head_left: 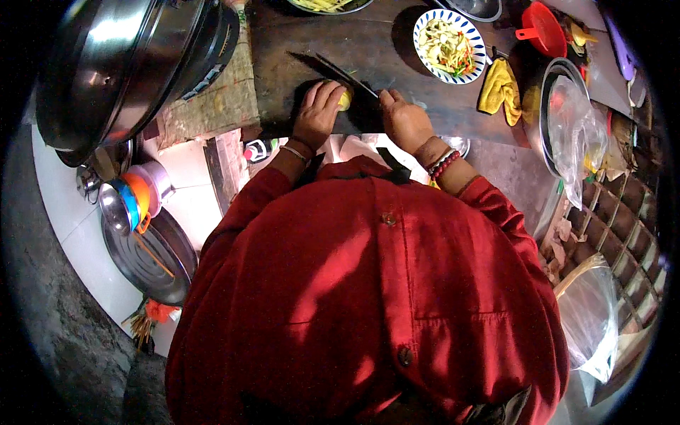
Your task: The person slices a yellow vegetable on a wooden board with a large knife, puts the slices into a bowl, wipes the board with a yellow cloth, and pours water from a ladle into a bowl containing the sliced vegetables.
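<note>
On the dark wooden board (283, 49) my left hand (317, 113) presses a yellowish piece of vegetable (345, 100), its fingers bent over it and covering most of it. My right hand (407, 122) is closed round the handle of a knife (348, 75). The blade points away and to the left, just right of the yellowish piece, and a dark shadow lies alongside it. Beyond my right hand stands a white plate with blue marks on its rim (433, 69), holding pale slices (440, 37) and red and green bits.
A large steel pot (113, 71) stands at far left, above stacked basins (134, 195) and a round metal pan (159, 248). At right are a yellow cloth (501, 88), a red plastic strainer (547, 34) and a metal basin with a clear bag (574, 117). Yellow shreds (326, 4) fill a dish at the top edge.
</note>
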